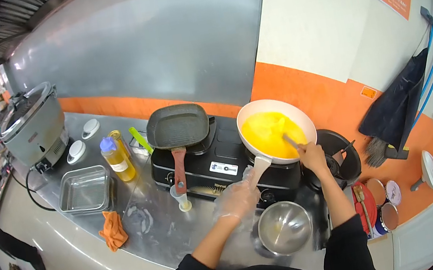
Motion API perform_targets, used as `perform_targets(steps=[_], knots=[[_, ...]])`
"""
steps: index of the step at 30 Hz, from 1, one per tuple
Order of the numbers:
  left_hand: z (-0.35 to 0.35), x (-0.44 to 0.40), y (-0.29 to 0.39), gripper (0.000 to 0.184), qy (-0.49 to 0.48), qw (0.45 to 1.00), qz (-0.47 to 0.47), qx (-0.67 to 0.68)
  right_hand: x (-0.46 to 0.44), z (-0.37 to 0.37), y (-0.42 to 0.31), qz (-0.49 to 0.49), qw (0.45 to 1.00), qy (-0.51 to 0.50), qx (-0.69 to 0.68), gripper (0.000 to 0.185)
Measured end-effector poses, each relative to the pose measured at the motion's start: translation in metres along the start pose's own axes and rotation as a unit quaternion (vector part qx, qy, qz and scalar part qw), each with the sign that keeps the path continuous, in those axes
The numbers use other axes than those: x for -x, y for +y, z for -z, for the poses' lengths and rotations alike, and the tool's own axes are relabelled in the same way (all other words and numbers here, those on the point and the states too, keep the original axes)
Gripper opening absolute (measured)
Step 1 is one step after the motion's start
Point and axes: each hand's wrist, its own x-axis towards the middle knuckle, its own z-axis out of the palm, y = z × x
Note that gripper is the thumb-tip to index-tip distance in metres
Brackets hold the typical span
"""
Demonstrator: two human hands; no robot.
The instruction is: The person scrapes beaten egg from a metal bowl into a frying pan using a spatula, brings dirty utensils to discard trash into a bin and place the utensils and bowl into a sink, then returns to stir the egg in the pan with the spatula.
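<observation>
A white frying pan [306,119] sits on the right side of the black gas stove [199,167], with bright yellow liquid [264,130] spread over its inside. My left hand [237,197], in a clear plastic glove, is closed around the pan's pale handle [259,169]. Over the pan's right edge, my right hand [313,156] grips a brown stirring stick [289,140] whose lower end is hidden in the liquid. Below the pan handle stands a steel mixing bowl [285,227] with traces of yellow in it.
A square grill pan [177,125] rests on the left burner, its handle above a small plastic cup [181,199]. Farther left are an oil bottle [119,161], a glass dish [85,190], an orange cloth [113,230] and a rice cooker [32,128]. A black pan [346,156] stands right.
</observation>
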Motion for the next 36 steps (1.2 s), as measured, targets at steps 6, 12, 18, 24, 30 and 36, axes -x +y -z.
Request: perform_targets(steps=[6,12,18,24,30,36], knots=[[-0.007,-0.001,-0.002,0.058,-0.006,1.000,0.000,-0.003,0.001,-0.008,0.002,0.005,1.000,-0.021,-0.012,0.026],[-0.002,0.002,0.001,0.058,-0.006,1.000,0.011,0.016,-0.004,-0.002,0.011,0.015,1.000,-0.001,-0.024,0.026],[0.001,0.003,0.006,0.059,-0.003,1.000,0.020,0.007,-0.005,0.007,0.017,0.025,0.996,-0.064,-0.065,0.028],[-0.006,0.002,0.002,0.057,0.044,0.999,-0.008,0.000,-0.001,0.005,0.006,0.043,0.997,-0.041,-0.056,0.027],[-0.001,0.004,0.005,0.057,0.027,1.000,-0.011,-0.007,0.010,0.016,-0.019,0.042,0.998,-0.052,-0.001,0.026],[-0.009,-0.002,0.000,0.057,0.030,0.999,-0.007,-0.012,-0.002,0.013,-0.005,0.018,0.999,-0.028,-0.001,0.025]])
